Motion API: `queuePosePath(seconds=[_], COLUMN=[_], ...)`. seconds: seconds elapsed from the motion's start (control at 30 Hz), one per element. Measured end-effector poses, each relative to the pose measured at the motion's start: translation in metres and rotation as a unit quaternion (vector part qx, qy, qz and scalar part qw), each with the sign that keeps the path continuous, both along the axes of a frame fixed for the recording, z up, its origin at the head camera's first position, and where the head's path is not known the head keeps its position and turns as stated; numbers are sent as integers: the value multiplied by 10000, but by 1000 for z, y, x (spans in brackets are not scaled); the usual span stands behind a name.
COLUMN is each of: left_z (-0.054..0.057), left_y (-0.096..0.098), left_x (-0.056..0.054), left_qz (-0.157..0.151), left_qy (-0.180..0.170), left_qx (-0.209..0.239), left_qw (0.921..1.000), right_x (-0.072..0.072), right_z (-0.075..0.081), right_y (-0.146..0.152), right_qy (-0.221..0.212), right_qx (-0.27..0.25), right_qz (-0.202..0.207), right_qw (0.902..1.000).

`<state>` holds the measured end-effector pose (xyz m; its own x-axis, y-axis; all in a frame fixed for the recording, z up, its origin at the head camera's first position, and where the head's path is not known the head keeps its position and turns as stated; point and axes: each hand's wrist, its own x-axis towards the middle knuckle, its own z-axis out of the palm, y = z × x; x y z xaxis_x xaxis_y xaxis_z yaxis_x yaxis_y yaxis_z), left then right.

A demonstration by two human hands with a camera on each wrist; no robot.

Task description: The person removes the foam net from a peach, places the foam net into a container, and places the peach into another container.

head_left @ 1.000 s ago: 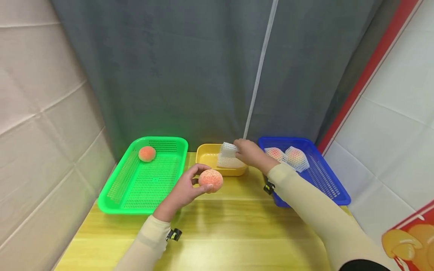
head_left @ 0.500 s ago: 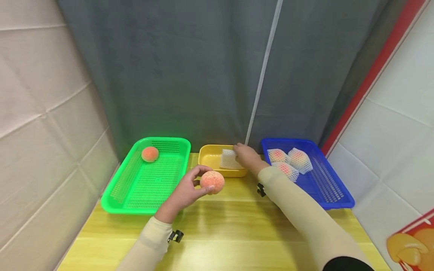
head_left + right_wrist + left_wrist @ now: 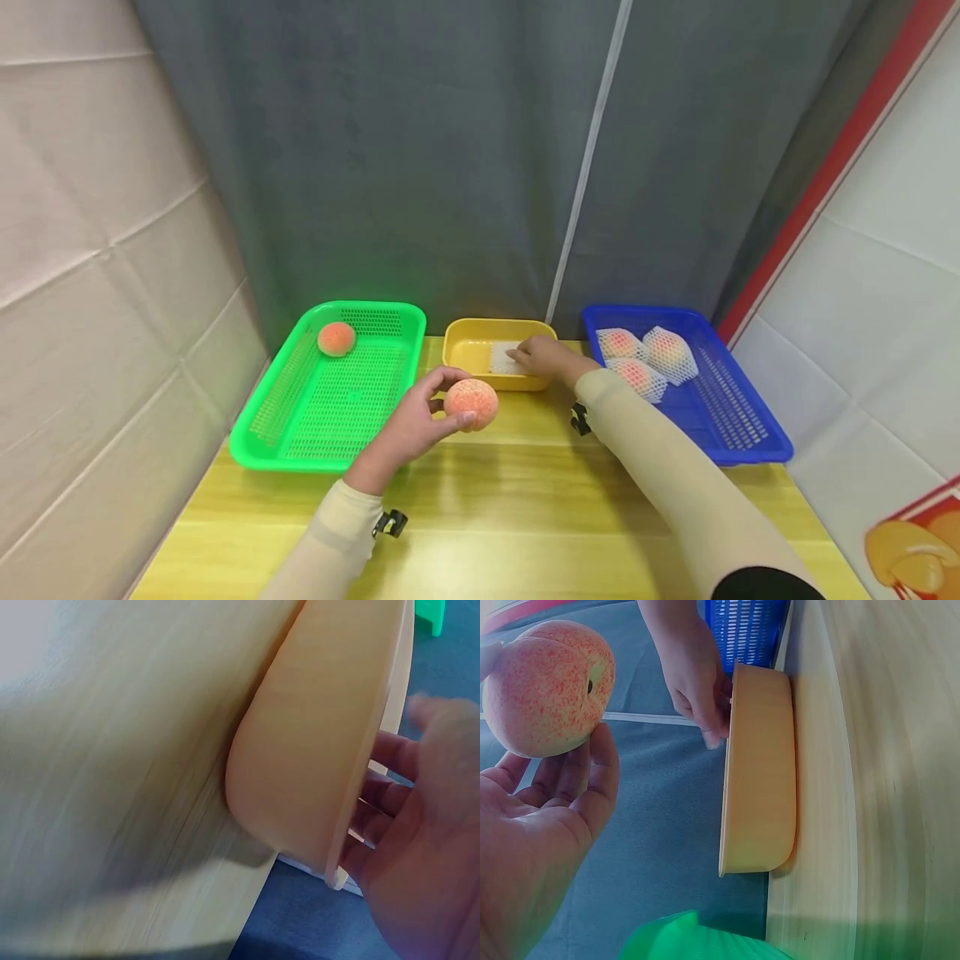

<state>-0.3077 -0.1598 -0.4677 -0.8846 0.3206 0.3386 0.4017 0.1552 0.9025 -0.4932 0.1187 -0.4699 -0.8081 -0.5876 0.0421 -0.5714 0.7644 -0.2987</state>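
Note:
My left hand (image 3: 414, 423) grips a speckled pink-orange peach (image 3: 471, 405) between thumb and fingers, above the front of the table. The left wrist view shows the same peach (image 3: 551, 686) close up, with its stem hollow facing right. Over the yellow tray (image 3: 459, 375) reaches my right hand (image 3: 546, 357), fingers at the white foam fruit net (image 3: 502, 358) lying flat inside. From the right wrist, that hand (image 3: 424, 810) has its thumb spread away from fingers that dip past the tray's rim; the rim hides the fingertips.
To the left, a green basket (image 3: 251, 458) holds one bare peach (image 3: 337, 339). At right a blue basket (image 3: 738, 417) contains three peaches in foam nets, one a netted peach (image 3: 670, 354). A grey curtain (image 3: 420, 167) hangs behind the wooden table (image 3: 480, 517).
The white net, upright at my right hand a second ago, now lies flat in the yellow tray. My right hand has lowered into the tray. My left hand keeps the peach almost still.

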Motion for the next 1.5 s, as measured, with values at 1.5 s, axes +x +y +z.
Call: queuePosePath(seconds=[1.5], left_z=[22], left_y=[-27], left_x=[-1], left_qz=[24], left_qy=[-203], left_qx=[-438], left_qw=[9988], right_x=[22], right_z=[30], right_y=[10], right_qy=[529], right_qx=[-270], right_qz=[198], right_qw=[9980])
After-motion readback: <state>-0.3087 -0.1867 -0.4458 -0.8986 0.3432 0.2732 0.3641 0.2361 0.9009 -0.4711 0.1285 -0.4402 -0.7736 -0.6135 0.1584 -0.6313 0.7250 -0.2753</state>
